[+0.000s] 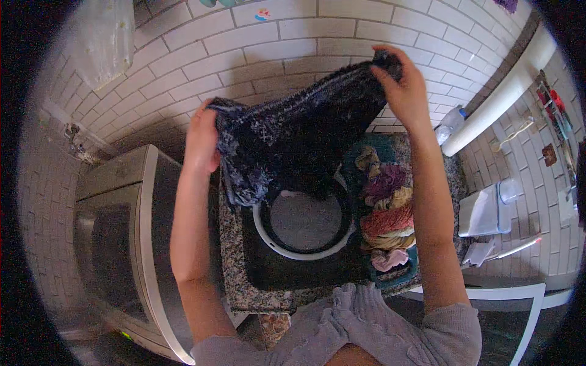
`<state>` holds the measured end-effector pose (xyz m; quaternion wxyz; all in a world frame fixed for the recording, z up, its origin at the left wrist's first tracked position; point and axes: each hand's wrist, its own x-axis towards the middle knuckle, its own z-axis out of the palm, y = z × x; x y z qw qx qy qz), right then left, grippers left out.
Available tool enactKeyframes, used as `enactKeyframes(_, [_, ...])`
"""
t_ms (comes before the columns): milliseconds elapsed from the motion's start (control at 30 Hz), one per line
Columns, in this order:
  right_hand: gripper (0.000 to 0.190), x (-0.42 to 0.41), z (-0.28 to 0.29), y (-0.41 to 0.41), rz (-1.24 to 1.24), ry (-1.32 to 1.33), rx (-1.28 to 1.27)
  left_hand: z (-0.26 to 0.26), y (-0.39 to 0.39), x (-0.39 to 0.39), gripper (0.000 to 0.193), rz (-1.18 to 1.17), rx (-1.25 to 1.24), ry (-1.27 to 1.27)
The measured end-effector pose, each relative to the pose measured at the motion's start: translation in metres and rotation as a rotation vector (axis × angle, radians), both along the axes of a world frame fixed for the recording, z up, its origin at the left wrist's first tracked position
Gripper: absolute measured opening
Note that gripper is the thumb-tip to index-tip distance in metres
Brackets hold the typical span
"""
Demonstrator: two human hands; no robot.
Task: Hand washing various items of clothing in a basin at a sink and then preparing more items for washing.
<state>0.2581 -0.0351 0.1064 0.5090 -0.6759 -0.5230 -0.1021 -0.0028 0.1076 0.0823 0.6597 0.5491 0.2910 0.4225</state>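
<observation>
Stretched between both my hands is a dark garment (311, 119), patched with whitish suds or pale marks. My left hand (203, 135) grips its left end, lower down. Higher up, my right hand (403, 87) pinches the other end between thumb and fingers. Beneath the cloth, a round white-rimmed basin (300, 257) stands in the dark sink (311, 277) and holds greyish liquid. The garment hides the basin's far edge. Right of the basin, wrung or bundled cloths (387, 217) in purple, yellow, red and pink lie in a row in a dark green tray or basket (416, 261).
A speckled stone counter (236, 274) frames the sink. A washing machine or similar appliance (110, 228) stands to the left. White brick-patterned tiles (293, 27) cover the wall. On the right are a plastic bottle (451, 123), a white pipe (503, 91) and a plastic container (485, 210).
</observation>
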Motion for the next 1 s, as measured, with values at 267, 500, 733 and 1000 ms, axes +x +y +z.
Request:
enactKeyframes(267, [0.027,-0.066,-0.056,-0.027,0.025,0.091,-0.011,-0.046,-0.031,-0.001,0.024,-0.018,0.178,0.377])
enactKeyframes(500, [0.035,-0.147,-0.349,-0.03,0.149,0.166,-0.803,-0.401,-0.041,-0.053,0.041,-0.679,0.684,1.374])
enactKeyframes(733, [0.079,-0.164,-0.446,-0.064,0.206,-0.14,-1.418,-0.411,-0.112,0.009,0.067,-0.372,0.592,1.547])
enactKeyframes(1000, [0.092,-0.133,-0.466,-0.016,0.425,-0.011,-1.674,-0.475,-0.082,-0.008,0.078,-0.34,0.761,1.459])
